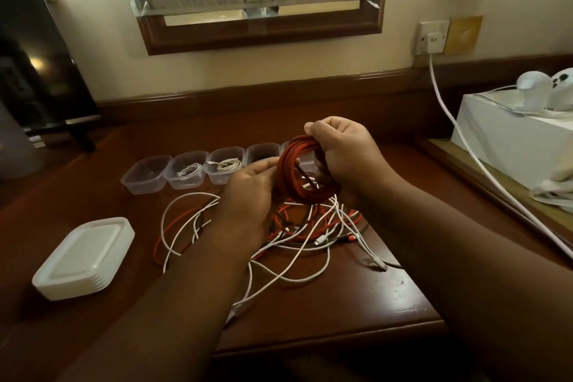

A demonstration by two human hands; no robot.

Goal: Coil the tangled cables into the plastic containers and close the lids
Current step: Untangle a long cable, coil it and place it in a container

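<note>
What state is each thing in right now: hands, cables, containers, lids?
left hand: pinching the red coil's side
right hand: gripping the red coil
red coil: wound, held above the table
cable tangle: loose on the table
leftmost container: open, empty
second container: open, white cable inside
third container: open, pale cable inside
fourth container: open, contents unclear
lid stack: stacked, unused

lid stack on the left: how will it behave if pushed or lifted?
The lid stack looks like thin plastic, so probably light. Pushed low, it would likely slide on the glossy table; pushed high, the top lids might shear off. The nested rims may lift together.
</note>
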